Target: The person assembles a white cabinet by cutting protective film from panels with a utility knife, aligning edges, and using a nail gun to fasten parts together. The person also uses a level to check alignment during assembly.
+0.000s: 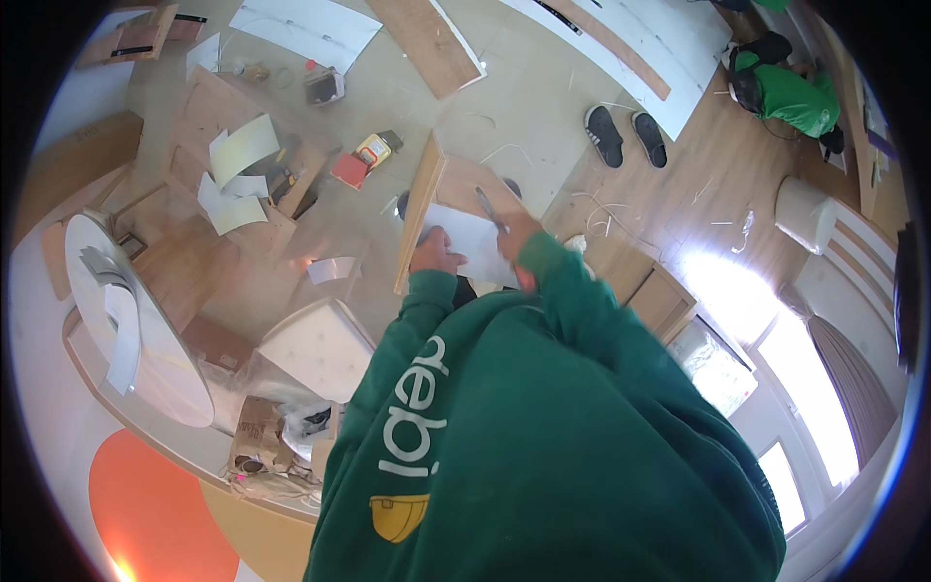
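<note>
In front of me is a wooden panel piece (pixel 465 179) with a raised board (pixel 419 218) along its left side. A white sheet (pixel 473 233) lies on it. My left hand (pixel 438 254) rests on the sheet's left part, beside the raised board, with fingers stretched out. Over the sheet's right edge, my right hand (pixel 519 238) is closed around a slim grey tool (pixel 486 204), which looks like a utility knife and points away from me. Something orange-red (pixel 526 279) shows just below the right wrist; its kind is unclear.
Dark shoes (pixel 603 136) stand beyond the panel. A co-worker in green (pixel 795 100) crouches at the far right. Wooden furniture with curled white sheets (pixel 242 150) stands left, near a yellow-and-red container (pixel 373 150). A white tufted cushion (pixel 315 349) and round white tabletop (pixel 145 330) lie nearer.
</note>
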Demonstrator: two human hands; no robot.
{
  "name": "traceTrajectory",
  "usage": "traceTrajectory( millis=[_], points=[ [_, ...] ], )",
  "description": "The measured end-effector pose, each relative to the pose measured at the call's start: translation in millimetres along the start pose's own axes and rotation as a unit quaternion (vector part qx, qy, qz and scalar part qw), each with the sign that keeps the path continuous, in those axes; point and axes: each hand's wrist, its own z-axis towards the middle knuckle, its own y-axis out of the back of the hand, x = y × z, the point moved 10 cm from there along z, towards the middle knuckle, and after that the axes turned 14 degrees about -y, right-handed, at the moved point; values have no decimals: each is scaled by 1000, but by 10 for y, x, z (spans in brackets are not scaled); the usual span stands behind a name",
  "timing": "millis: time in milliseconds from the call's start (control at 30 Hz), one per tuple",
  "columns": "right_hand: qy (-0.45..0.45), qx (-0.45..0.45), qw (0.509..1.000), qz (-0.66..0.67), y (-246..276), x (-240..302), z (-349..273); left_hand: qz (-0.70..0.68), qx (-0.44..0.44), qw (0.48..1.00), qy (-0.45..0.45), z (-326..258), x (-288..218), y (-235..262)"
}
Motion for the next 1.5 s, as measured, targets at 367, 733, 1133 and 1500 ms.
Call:
traceTrajectory(
  millis=[367,733,1133,1500],
  points=[
    [-63,59,995,-41,128,42,23,4,-19,1000,-11,3,50,-37],
    [-36,-16,999,29,89,-252,103,41,-1,999,-8,-47,49,-8],
    [11,-54,998,-12,256,-638,-93,52,-10,999,3,33,14,9],
    [-54,-40,997,41,394,-1033,-219,20,13,999,49,-96,125,-43]
  ],
)
